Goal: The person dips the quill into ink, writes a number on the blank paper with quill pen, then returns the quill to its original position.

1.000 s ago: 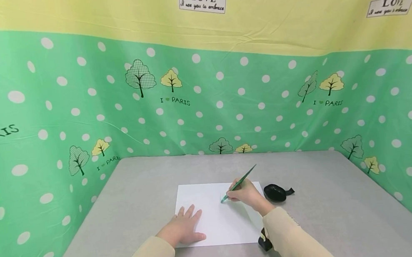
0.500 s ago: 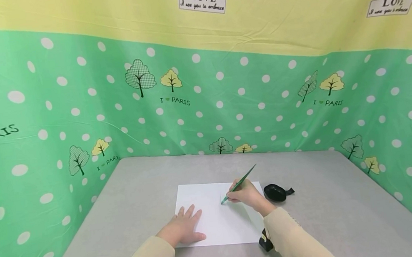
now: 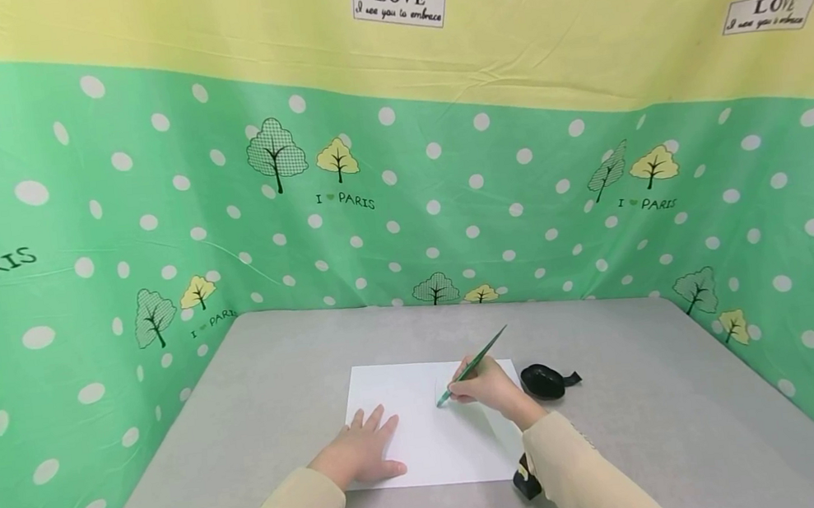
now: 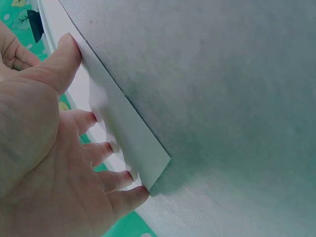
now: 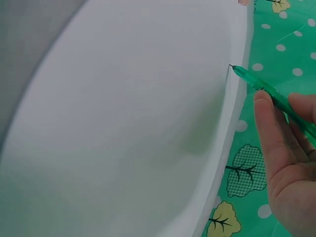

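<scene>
A sheet of white paper (image 3: 435, 454) lies on the grey table in front of me. On its left part my left hand (image 3: 362, 451) rests with fingers spread; the left wrist view shows its fingertips and thumb along the paper's edge (image 4: 136, 140). My right hand (image 3: 489, 382) pinches a slim green pen (image 3: 489, 345), slanted with its tail up to the right. In the right wrist view the pen's thin tip is right at the paper's surface (image 5: 148, 98), and a faint line runs from it. The head view shows that line just above the tip.
To the right of the paper sits a black oval object (image 3: 542, 382) with a short strap. A dark object with a pale patch (image 3: 526, 481) is partly behind my right sleeve (image 3: 578, 459). A green and yellow cloth (image 3: 376, 241) hangs around the table (image 3: 662, 409).
The pen tip has crept slightly toward me down the paper, with the right hand moving along. The left hand stays where it was.
</scene>
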The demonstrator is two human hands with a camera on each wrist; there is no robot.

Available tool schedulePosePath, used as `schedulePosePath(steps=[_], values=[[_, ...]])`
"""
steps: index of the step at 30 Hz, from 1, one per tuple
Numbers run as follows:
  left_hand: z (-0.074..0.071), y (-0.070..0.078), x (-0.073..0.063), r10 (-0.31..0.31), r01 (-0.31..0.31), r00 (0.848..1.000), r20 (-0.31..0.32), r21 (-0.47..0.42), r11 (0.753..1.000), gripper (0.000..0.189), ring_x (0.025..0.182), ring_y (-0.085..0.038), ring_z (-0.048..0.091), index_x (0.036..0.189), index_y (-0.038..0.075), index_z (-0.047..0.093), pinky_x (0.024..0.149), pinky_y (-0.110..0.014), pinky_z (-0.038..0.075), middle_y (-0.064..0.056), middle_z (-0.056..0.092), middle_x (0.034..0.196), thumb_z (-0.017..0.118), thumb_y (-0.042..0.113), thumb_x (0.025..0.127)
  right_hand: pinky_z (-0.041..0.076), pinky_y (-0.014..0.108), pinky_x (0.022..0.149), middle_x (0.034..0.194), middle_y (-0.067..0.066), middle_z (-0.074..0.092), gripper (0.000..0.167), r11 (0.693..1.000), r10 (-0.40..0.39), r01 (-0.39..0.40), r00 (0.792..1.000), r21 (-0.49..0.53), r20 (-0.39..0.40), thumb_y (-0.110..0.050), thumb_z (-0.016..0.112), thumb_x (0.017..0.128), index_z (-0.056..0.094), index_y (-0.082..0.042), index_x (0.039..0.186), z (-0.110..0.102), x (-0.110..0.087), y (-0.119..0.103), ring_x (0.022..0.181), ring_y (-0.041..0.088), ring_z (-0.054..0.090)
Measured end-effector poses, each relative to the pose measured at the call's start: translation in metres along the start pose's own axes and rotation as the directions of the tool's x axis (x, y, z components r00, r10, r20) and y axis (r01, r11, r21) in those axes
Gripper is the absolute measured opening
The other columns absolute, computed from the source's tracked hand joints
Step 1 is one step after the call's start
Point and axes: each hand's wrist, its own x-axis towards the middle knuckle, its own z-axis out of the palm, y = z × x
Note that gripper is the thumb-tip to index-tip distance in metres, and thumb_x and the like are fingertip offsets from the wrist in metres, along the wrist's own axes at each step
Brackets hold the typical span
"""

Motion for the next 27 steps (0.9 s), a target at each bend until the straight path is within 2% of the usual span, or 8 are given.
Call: schedulePosePath(steps=[27], values=[[-0.0004,0.0019,-0.001,-0.002,0.002,1.0,-0.001,0.014,1.0,0.073,0.131,-0.046,0.02,0.137,0.005,0.041,0.104,-0.057,0.02,-0.02,0.028,0.144,0.065,0.045,0.08,0.055,0.03,0.066,0.074,0.008,0.064,0.011,1.0,0.003,-0.004,1.0,0.02,0.03,0.001,0.067,0.079,0.057,0.002,0.081,-0.0019,-0.0041,0.0019,0.07,0.02,0.065]])
